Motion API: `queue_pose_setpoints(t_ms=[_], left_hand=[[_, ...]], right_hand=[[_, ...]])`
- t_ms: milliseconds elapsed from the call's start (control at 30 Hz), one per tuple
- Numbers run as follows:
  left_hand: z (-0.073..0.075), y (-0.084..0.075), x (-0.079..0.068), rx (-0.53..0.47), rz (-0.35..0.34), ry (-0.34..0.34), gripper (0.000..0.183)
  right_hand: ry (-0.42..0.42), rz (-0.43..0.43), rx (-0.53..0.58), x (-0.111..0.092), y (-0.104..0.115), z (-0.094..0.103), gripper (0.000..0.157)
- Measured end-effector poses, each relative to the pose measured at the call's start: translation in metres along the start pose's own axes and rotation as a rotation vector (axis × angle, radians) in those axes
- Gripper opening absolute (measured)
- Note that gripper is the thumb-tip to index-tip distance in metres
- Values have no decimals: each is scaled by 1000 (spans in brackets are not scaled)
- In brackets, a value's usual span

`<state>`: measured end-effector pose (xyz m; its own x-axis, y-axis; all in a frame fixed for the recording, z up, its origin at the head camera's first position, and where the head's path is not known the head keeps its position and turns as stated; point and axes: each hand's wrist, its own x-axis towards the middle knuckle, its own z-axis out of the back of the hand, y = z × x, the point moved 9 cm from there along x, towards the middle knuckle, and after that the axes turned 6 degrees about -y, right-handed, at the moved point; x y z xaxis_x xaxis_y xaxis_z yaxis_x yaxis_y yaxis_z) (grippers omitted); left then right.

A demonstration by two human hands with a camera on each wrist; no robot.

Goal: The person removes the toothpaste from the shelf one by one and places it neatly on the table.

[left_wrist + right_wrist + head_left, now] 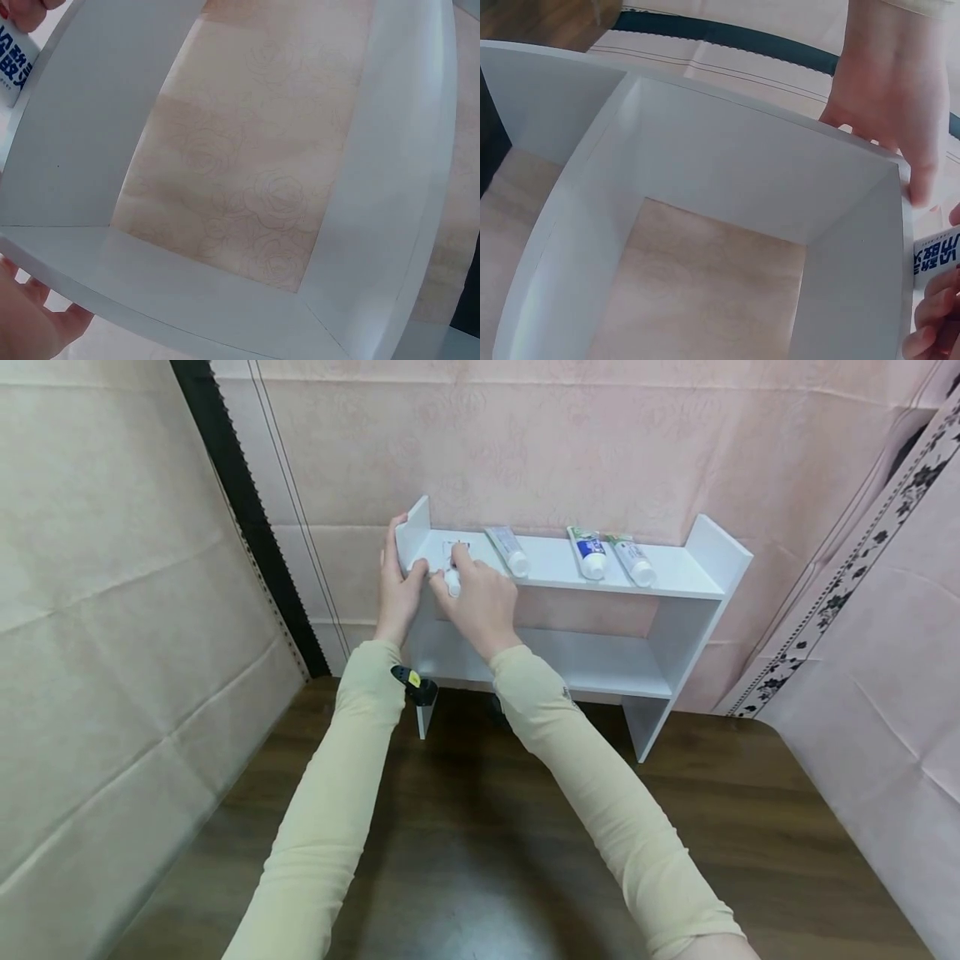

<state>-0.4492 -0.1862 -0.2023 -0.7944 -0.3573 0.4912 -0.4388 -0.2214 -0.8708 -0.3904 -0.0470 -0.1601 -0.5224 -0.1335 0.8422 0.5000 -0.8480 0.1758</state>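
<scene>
A white two-tier shelf [622, 660] stands against the back cloth. My left hand [397, 589] grips its left side panel near the top, fingers outside and thumb at the front edge; the right wrist view also shows this left hand [896, 97]. On the left end of the top board, my right hand [483, 606] pinches a white tube [452, 580] with a white cap. Dark blue characters mark the tube [936, 253] in the right wrist view, where the curled right fingers [934, 307] lie against it. Most of its body is hidden in the head view.
Farther right on the top board lie a pale grey tube [508, 550], a blue-and-white tube [589, 553] and a white-and-green tube [632, 560], caps toward the front. The shelf stands on a dark wooden table [450, 860]. Light cloth walls [135, 610] enclose the sides.
</scene>
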Motion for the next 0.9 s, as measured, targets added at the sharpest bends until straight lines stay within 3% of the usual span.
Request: queue_pose_setpoints(t_ms=[467,900], left_hand=[[-2,0,-8,-10,13,8,66],[2,1,-1,-29,-37,-36,65]], right_hand=[[36,1,17,-18,-3,7,31],[-111,157,-62,-37,12,22,23]])
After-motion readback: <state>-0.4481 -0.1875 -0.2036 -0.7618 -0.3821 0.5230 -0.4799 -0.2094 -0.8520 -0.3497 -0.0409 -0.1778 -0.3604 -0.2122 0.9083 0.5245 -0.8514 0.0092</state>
